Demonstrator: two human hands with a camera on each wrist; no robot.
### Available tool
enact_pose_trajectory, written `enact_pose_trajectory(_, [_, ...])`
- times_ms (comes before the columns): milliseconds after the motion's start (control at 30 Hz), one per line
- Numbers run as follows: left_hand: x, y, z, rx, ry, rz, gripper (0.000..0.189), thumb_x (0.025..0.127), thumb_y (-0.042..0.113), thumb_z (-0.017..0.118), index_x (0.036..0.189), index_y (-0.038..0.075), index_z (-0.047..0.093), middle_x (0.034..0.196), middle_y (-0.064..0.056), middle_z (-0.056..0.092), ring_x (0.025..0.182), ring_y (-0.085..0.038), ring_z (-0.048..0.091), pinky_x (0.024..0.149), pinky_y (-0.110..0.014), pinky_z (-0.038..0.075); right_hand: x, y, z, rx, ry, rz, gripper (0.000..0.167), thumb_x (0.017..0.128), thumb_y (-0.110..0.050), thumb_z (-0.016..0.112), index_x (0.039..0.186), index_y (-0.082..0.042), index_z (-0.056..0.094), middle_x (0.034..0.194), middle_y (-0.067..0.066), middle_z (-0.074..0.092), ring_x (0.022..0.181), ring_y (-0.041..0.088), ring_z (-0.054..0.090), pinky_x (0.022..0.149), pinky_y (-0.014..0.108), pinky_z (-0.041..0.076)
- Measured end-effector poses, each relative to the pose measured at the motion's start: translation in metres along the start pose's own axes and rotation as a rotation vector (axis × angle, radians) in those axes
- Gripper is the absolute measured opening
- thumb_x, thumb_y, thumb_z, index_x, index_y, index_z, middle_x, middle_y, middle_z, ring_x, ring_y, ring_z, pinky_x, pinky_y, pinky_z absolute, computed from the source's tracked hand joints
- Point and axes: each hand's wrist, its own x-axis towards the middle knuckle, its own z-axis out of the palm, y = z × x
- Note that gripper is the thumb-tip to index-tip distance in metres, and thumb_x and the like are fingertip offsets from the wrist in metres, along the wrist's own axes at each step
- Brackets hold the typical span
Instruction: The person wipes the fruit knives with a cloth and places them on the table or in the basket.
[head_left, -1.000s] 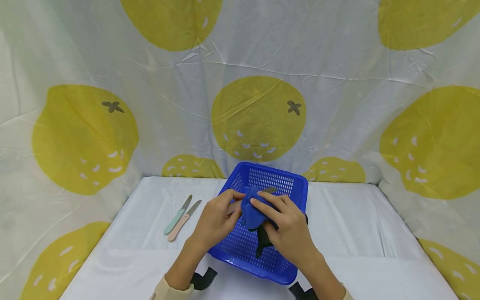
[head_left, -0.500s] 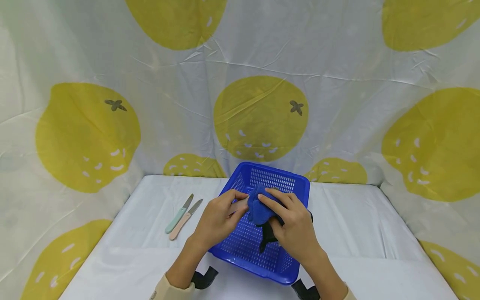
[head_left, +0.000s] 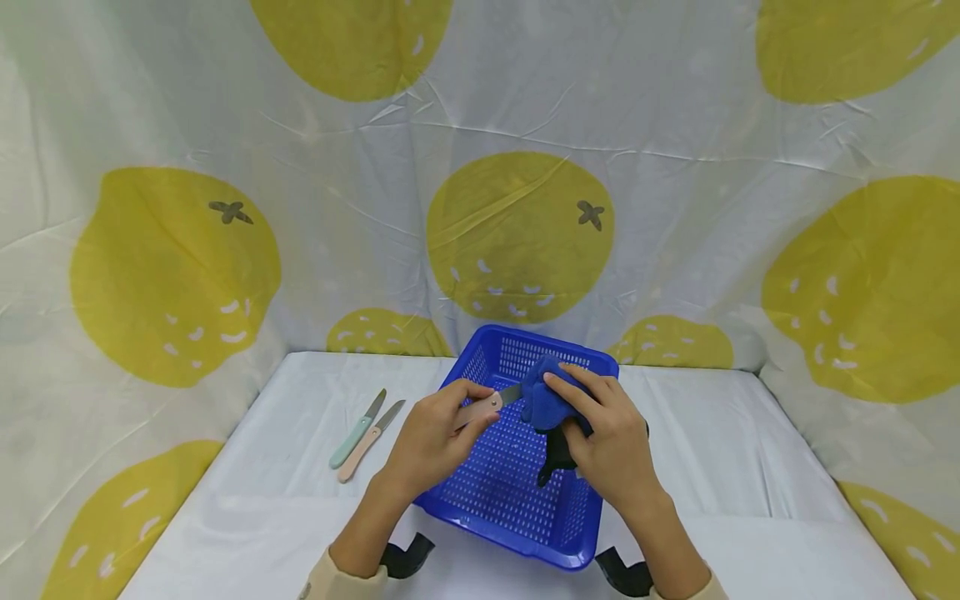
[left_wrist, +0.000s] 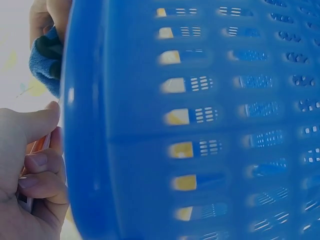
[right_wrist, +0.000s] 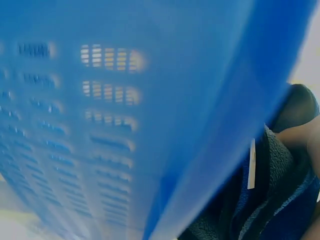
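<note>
In head view, gripped btwn thumb & curled fingers of L hand [head_left: 431, 433]: held knife [head_left: 480, 408], raised over blue basket [head_left: 495, 542], blade pointing twd R hand [head_left: 611, 429], far end hidden by blue cloth [head_left: 546, 396]. Bunched in R hand, thumb below & fingers across top: said cloth. Only from head cam: mint knife [head_left: 352, 442] & peach knife [head_left: 363, 450], side by side on white table cover [head_left: 262, 517], L of basket. In L wrist view, mostly slotted basket wall, but also a closer look at curled L fingers, w/ orange-red strip along held handle, not evident from above. In R wrist view, dark folds of cloth plus narrow white label [right_wrist: 252, 165], both out of head cam's sight. Re held knife's looks: pale-pink handle, small dot near blade end, short grey blade, slight tilt across view.
</note>
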Motion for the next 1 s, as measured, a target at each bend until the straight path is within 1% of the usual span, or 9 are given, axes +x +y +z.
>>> enact_pose_trajectory(167, [0.000, 0.000, -0.001, 0.000, 0.000, -0.011, 0.025, 0.094, 0.021, 0.077, 0.116, 0.012, 0.068, 0.114, -0.002, 0.076, 0.092, -0.013, 0.073, 0.078, -0.027, 0.062, 0.001, 0.008, -0.006, 0.001, -0.007, 0.063, 0.056, 0.081, 0.006, 0.075, 0.131, -0.020, 0.072, 0.137, 0.008, 0.066, 0.113, 0.030, 0.063, 0.090, 0.052, 0.060])
enact_pose_trajectory(267, [0.000, -0.001, -0.001, -0.002, 0.006, -0.017, 0.025, 0.094, 0.020, 0.077, 0.115, 0.013, 0.068, 0.113, -0.002, 0.076, 0.091, -0.012, 0.072, 0.078, -0.026, 0.061, 0.002, 0.013, -0.009, -0.005, 0.010, 0.083, 0.055, 0.082, 0.005, 0.076, 0.131, -0.019, 0.072, 0.137, 0.009, 0.066, 0.114, 0.032, 0.063, 0.091, 0.054, 0.059])
enact_pose_trajectory(433, [0.000, -0.003, -0.001, -0.023, 0.007, -0.050, 0.026, 0.093, 0.019, 0.078, 0.116, 0.013, 0.069, 0.108, -0.002, 0.076, 0.086, -0.009, 0.071, 0.075, -0.023, 0.060, 0.002, 0.019, -0.015, -0.005, 0.034, 0.108, 0.055, 0.084, 0.005, 0.076, 0.132, -0.019, 0.072, 0.138, 0.009, 0.065, 0.118, 0.031, 0.061, 0.096, 0.051, 0.057])
enact_pose_trajectory(467, [0.000, -0.003, -0.001, -0.024, 0.008, -0.054, 0.026, 0.093, 0.019, 0.078, 0.116, 0.013, 0.069, 0.107, -0.002, 0.076, 0.085, -0.009, 0.070, 0.074, -0.022, 0.060, 0.002, 0.020, -0.016, -0.008, 0.034, 0.113, 0.055, 0.084, 0.005, 0.075, 0.133, -0.020, 0.071, 0.138, 0.009, 0.065, 0.119, 0.030, 0.061, 0.098, 0.048, 0.056])
enact_pose_trajectory(567, [0.001, -0.003, -0.001, -0.018, 0.012, -0.055, 0.026, 0.093, 0.018, 0.078, 0.116, 0.013, 0.069, 0.108, -0.002, 0.076, 0.086, -0.009, 0.071, 0.074, -0.022, 0.060, 0.002, 0.018, -0.017, -0.004, 0.032, 0.116, 0.056, 0.084, 0.005, 0.075, 0.134, -0.021, 0.071, 0.140, 0.007, 0.064, 0.121, 0.029, 0.060, 0.107, 0.033, 0.052])
enact_pose_trajectory(667, [0.001, -0.003, 0.000, -0.014, 0.018, -0.051, 0.027, 0.092, 0.017, 0.079, 0.116, 0.012, 0.069, 0.109, -0.002, 0.076, 0.088, -0.011, 0.072, 0.074, -0.023, 0.060, 0.003, 0.014, -0.017, 0.026, 0.020, 0.108, 0.058, 0.085, 0.006, 0.073, 0.135, -0.022, 0.070, 0.142, 0.005, 0.063, 0.124, 0.027, 0.059, 0.113, 0.017, 0.041])
enact_pose_trajectory(767, [0.001, -0.002, 0.000, -0.015, 0.022, -0.046, 0.026, 0.092, 0.017, 0.079, 0.116, 0.011, 0.069, 0.109, -0.003, 0.075, 0.089, -0.012, 0.072, 0.076, -0.023, 0.061, 0.004, 0.007, -0.014, 0.067, 0.016, 0.081, 0.058, 0.084, 0.007, 0.072, 0.134, -0.022, 0.071, 0.142, 0.005, 0.063, 0.123, 0.028, 0.059, 0.113, 0.011, 0.036])
enact_pose_trajectory(867, [0.001, -0.002, 0.002, -0.008, 0.023, -0.040, 0.025, 0.093, 0.017, 0.078, 0.116, 0.011, 0.069, 0.108, -0.003, 0.075, 0.089, -0.013, 0.072, 0.077, -0.024, 0.061, 0.004, 0.000, -0.010, 0.089, 0.007, 0.040, 0.057, 0.083, 0.008, 0.071, 0.132, -0.021, 0.072, 0.141, 0.005, 0.064, 0.120, 0.026, 0.060, 0.108, 0.013, 0.042])
enact_pose_trajectory(1000, [0.002, -0.001, 0.003, 0.007, 0.022, -0.025, 0.025, 0.093, 0.018, 0.078, 0.116, 0.012, 0.069, 0.107, -0.003, 0.075, 0.088, -0.012, 0.071, 0.075, -0.023, 0.060, 0.003, -0.010, -0.004, 0.092, -0.022, -0.009, 0.058, 0.083, 0.008, 0.071, 0.132, -0.022, 0.072, 0.140, 0.003, 0.065, 0.116, 0.023, 0.061, 0.094, 0.028, 0.055])
